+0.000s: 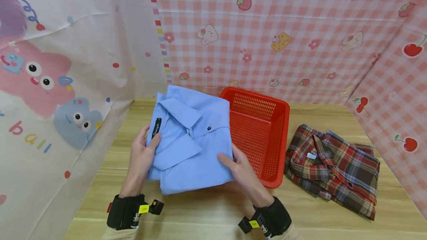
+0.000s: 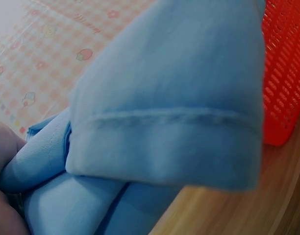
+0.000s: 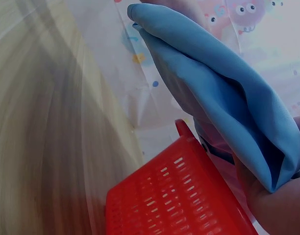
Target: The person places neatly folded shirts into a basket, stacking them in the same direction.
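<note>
I saw left hand (image 1: 141,158) and right hand (image 1: 242,166) gripping a blue shirt (image 1: 203,158) mid-frame, red basket (image 1: 284,136) partly behind, plaid shirt (image 1: 347,166) lower right

The basket (image 1: 284,140) is open to reach from above at its right; the blue shirt (image 1: 197,167) and right hand (image 1: 241,166) block its left, the wall (image 1: 253,43) rises behind it, and the plaid shirt (image 1: 347,158) lies just right of it.

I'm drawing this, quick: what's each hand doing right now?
Left hand: holding the folded blue shirt by its black label.
Right hand: holding the same shirt's opposite edge.
</note>
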{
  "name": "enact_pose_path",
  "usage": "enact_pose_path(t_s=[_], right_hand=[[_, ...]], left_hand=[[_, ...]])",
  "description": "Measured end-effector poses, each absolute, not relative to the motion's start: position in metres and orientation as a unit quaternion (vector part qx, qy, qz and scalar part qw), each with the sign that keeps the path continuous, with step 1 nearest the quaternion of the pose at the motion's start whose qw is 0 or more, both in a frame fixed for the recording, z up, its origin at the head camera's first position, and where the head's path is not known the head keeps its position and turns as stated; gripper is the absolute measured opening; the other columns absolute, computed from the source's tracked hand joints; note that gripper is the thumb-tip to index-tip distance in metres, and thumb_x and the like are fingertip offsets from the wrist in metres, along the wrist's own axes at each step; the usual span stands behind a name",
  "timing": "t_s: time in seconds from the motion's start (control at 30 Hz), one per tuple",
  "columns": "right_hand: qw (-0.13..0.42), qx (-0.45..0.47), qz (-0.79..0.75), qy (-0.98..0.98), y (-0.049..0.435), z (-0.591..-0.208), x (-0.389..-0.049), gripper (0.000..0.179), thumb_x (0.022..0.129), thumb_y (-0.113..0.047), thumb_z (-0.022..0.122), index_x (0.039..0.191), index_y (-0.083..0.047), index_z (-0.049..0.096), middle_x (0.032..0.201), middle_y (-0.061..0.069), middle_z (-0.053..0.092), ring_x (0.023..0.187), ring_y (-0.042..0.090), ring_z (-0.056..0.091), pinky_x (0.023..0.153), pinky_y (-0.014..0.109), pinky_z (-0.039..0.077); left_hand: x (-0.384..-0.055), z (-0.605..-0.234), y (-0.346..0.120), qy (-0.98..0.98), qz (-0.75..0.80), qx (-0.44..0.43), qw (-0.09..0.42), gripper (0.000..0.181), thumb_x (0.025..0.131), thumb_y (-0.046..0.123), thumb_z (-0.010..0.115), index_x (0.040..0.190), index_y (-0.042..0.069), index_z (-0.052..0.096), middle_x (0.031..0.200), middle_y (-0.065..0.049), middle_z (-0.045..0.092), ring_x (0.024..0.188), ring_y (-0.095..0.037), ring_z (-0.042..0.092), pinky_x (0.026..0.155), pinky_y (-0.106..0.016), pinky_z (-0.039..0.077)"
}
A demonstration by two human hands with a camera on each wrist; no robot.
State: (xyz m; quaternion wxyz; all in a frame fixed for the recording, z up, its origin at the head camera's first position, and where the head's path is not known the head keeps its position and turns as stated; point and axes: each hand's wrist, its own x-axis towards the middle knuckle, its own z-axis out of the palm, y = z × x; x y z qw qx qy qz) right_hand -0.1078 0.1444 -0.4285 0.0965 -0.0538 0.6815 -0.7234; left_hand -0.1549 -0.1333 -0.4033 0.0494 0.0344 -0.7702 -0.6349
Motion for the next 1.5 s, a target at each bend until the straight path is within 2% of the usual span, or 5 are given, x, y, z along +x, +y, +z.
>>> enact_pose_path(t_s=[0.37,0.57,0.8,1.17,1.5], right_hand=[[0.086,-0.036,-0.721,0.687,0.156,-0.428,-0.105,0.063,0.106,-0.025,0.059,0.163,-0.017,0.032,0.154,0.014,0.049,0.129,0.032,0.059,0.105,0.051,0.05],[0.08,-0.014,-0.717,0.692,0.164,-0.426,-0.105,0.065,0.106,-0.027,0.059,0.164,-0.019,0.03,0.158,0.013,0.046,0.132,0.035,0.057,0.106,0.054,0.048],[0.074,0.0,-0.718,0.692,0.171,-0.426,-0.105,0.067,0.105,-0.026,0.06,0.164,-0.02,0.029,0.159,0.012,0.044,0.133,0.034,0.056,0.107,0.055,0.048],[0.066,0.009,-0.724,0.686,0.182,-0.426,-0.104,0.064,0.105,-0.023,0.06,0.162,-0.018,0.031,0.156,0.012,0.048,0.129,0.031,0.059,0.106,0.051,0.05],[0.054,0.017,-0.725,0.687,0.193,-0.426,-0.103,0.058,0.105,-0.019,0.058,0.159,-0.015,0.036,0.151,0.014,0.051,0.125,0.031,0.06,0.107,0.051,0.049]], left_hand=[[-0.164,-0.405,-0.119,-0.761,-0.647,0.022,0.046,0.046,0.107,0.013,0.053,0.153,0.012,0.048,0.129,-0.029,0.065,0.095,-0.004,0.065,0.084,-0.022,0.05],[-0.169,-0.403,-0.109,-0.763,-0.645,0.012,0.043,0.045,0.107,0.014,0.054,0.152,0.012,0.05,0.124,-0.028,0.067,0.096,-0.011,0.064,0.083,-0.025,0.05],[-0.172,-0.401,-0.101,-0.764,-0.645,0.0,0.029,0.045,0.108,0.017,0.053,0.153,0.015,0.049,0.128,-0.025,0.067,0.109,-0.026,0.063,0.089,-0.032,0.048],[-0.181,-0.402,-0.089,-0.765,-0.643,-0.035,0.028,0.044,0.108,0.015,0.052,0.152,0.012,0.049,0.128,-0.025,0.067,0.109,-0.026,0.064,0.087,-0.031,0.048],[-0.186,-0.4,-0.075,-0.767,-0.639,-0.053,0.005,0.046,0.108,0.017,0.051,0.154,0.014,0.046,0.131,-0.024,0.066,0.115,-0.031,0.064,0.093,-0.039,0.048]])
